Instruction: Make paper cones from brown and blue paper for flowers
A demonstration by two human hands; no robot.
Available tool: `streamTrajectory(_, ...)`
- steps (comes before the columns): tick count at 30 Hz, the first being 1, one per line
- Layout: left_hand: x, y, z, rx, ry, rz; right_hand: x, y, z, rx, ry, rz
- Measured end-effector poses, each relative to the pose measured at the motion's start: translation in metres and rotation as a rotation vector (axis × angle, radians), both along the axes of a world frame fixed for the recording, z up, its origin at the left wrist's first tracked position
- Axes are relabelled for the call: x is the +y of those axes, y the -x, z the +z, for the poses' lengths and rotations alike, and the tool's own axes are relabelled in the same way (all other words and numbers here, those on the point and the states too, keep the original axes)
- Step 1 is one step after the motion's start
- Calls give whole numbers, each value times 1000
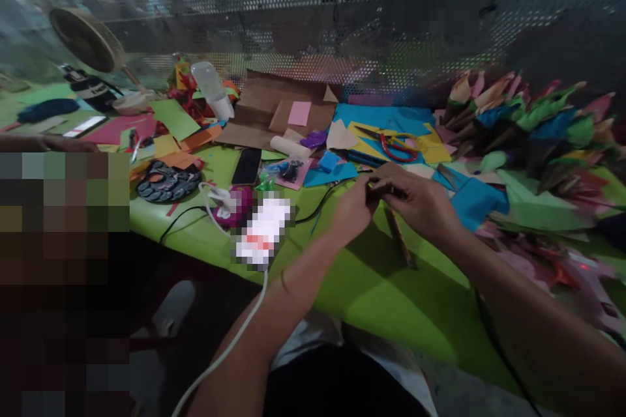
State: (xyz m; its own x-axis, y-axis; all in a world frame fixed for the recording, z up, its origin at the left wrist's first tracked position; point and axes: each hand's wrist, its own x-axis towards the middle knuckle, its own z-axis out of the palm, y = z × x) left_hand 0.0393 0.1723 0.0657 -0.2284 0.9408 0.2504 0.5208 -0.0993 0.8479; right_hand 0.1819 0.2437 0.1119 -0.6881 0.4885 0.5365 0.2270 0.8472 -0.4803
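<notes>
In the head view, your left hand (356, 207) and right hand (424, 201) are narrowly pinching a small dark piece (381, 187), above a brown stick (400, 238). Shaped paper bundles (533, 117) are sitting beyond your right hand; blue paper (482, 207) is lying nearer, unshaped.

Two hands: one left hand (356, 210), one right hand (419, 199). Below them, one thin stick (402, 238). To their left, three phones: one blurred phone (263, 233), one dark phone (246, 167), one distant phone (85, 126); two bottles, one clear bottle (210, 86), one black bottle (92, 88); one fan (84, 39).
</notes>
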Motion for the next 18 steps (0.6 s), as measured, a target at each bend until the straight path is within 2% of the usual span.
streamTrajectory(5, 1, 0, 3, -38, -2, -24, 0, -3, 4, -53, 35, -3)
streamTrajectory(9, -1, -1, 11, -47, 35, -28, 3, -3, 3, -86, 49, -1)
streamTrajectory(13, -3, -3, 19, -28, 66, -30, 8, -3, 1, -108, 24, 15)
streamTrajectory(18, -4, -3, 22, -61, 44, -61, 10, -5, 0, -132, 1, 45)
